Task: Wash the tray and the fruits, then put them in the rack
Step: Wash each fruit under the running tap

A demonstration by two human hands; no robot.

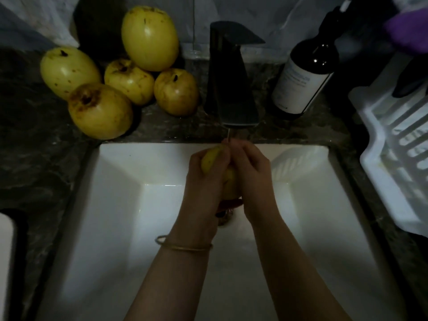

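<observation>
Both hands hold one yellow fruit (228, 179) over the white sink (115, 181), under a thin stream from the black faucet (229, 84). The left hand (206, 179) and the right hand (251, 174) each keep a closed grip around it. Five more fruits (129, 66) lie on the dark surface (34, 140) at the left. The white rack (393, 158) stands at the right.

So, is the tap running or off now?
Running: a thin stream falls from the faucet spout onto the fruit that both hands hold over the sink.

Head view, steeply down over sink (115, 205)
</observation>
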